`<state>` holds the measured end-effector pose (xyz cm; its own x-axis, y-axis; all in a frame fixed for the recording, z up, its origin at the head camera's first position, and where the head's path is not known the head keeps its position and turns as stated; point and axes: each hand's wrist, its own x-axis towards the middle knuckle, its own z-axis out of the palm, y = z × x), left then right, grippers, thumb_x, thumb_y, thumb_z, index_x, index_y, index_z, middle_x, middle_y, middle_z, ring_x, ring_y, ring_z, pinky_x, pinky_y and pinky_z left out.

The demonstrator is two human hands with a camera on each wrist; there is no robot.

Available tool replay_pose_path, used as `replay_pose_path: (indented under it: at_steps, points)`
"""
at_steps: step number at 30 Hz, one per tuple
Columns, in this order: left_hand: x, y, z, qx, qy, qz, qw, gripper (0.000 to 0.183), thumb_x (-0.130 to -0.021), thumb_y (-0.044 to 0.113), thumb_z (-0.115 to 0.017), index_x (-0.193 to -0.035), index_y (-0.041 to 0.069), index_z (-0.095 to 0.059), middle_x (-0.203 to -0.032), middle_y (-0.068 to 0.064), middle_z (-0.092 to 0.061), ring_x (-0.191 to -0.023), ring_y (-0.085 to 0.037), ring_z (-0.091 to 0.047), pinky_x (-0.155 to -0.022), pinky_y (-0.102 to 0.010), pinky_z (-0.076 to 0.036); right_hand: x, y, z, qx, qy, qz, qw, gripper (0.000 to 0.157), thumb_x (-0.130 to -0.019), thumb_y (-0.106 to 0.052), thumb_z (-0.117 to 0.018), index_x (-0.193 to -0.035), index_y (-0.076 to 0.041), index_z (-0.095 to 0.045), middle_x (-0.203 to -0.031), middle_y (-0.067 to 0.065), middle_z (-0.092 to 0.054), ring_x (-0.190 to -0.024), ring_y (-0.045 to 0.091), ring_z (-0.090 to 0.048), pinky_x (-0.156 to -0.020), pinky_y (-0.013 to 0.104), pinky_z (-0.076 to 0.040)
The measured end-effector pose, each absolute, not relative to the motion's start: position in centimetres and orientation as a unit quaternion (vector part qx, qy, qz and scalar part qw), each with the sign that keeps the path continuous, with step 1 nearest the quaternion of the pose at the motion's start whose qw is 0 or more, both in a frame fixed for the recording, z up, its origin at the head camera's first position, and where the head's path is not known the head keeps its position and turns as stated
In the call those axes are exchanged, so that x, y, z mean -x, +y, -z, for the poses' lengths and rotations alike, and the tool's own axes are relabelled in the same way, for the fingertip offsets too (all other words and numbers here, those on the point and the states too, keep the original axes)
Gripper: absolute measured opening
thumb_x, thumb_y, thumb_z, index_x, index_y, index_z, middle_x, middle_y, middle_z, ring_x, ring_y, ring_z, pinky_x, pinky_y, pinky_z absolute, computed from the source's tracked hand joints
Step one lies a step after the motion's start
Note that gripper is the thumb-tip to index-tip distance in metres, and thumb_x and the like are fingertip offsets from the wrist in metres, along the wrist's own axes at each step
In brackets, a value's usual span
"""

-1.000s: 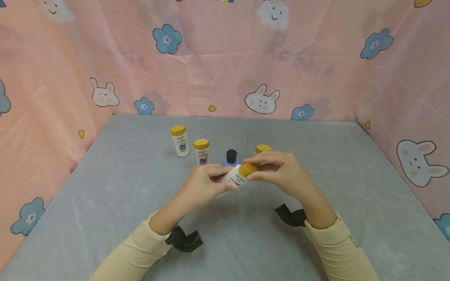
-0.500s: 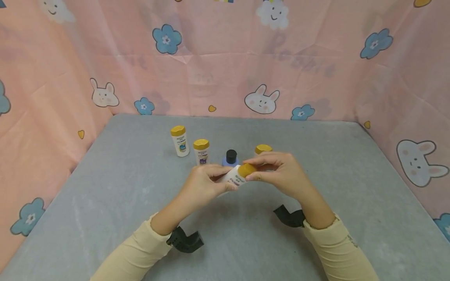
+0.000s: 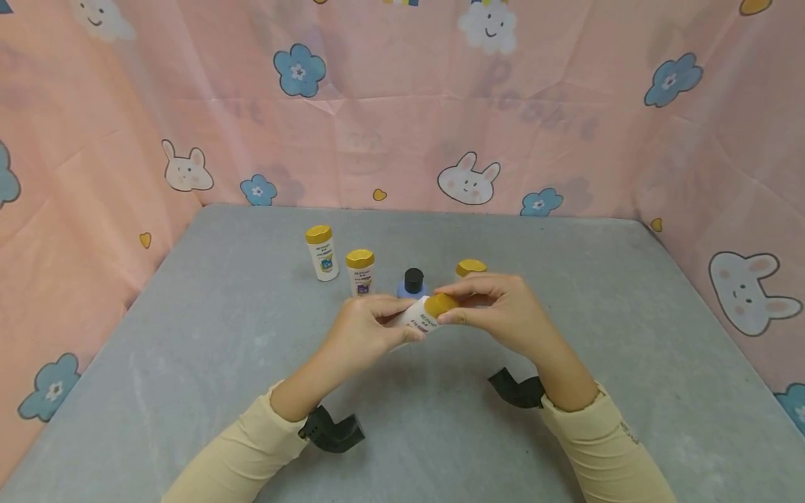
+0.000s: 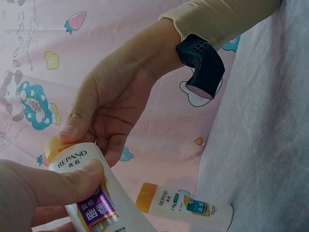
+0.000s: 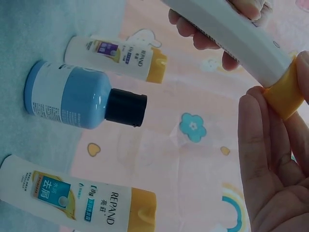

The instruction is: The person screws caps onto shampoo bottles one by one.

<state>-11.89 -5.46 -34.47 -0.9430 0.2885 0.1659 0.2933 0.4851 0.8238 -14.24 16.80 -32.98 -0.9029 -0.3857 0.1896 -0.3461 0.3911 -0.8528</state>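
Note:
Tilted above the table is a white shampoo bottle (image 3: 420, 316) with a gold cap (image 3: 440, 304) and a purple label, which shows in the left wrist view. My left hand (image 3: 371, 325) grips its body, thumb across the front. At the other end my right hand (image 3: 499, 311) pinches the cap between thumb and fingers. The cap (image 5: 285, 94) sits on the bottle in the right wrist view. Just behind the hands stands a blue bottle (image 3: 411, 288) with a black cap, its lower part hidden in the head view.
Two white gold-capped bottles stand to the back left, one farther off (image 3: 323, 258) and one nearer (image 3: 361, 276). Another gold-capped bottle (image 3: 471, 267) is mostly hidden behind the right hand. A pink patterned cloth (image 3: 390, 126) encloses the grey table (image 3: 251, 293) at the back and sides.
The right hand and the cap have shifted very slightly left. Both hands keep their hold on the tilted bottle, and the standing bottles have stayed put.

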Motion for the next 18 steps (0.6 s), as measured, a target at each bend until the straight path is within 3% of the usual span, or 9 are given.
replay_pose_path:
  at_steps: [9, 18]
  points:
    - [11.99, -5.62, 34.66, 0.17, -0.861, 0.479, 0.002, 0.038, -0.078, 0.016, -0.085, -0.114, 0.008, -0.076, -0.101, -0.005, -0.076, -0.086, -0.013, -0.067, -0.072, -0.023, -0.058, 14.13, 16.63, 32.94, 0.214, 0.83, 0.515, 0.025, 0.029, -0.079, -0.013, -0.083, -0.106, -0.003, -0.077, -0.101, 0.013, -0.074, -0.084, 0.009, -0.068, -0.076, 0.024, -0.059]
    - [11.86, -5.73, 34.41, 0.192, -0.852, 0.487, -0.002, 0.042, -0.079, 0.022, -0.085, -0.117, 0.011, -0.075, -0.105, -0.004, -0.075, -0.089, -0.014, -0.067, -0.075, -0.023, -0.059, 13.83, 17.34, 32.51, 0.277, 0.812, 0.514, -0.002, 0.034, -0.079, -0.006, -0.082, -0.112, 0.0, -0.074, -0.11, 0.015, -0.073, -0.094, 0.005, -0.067, -0.083, 0.023, -0.059]
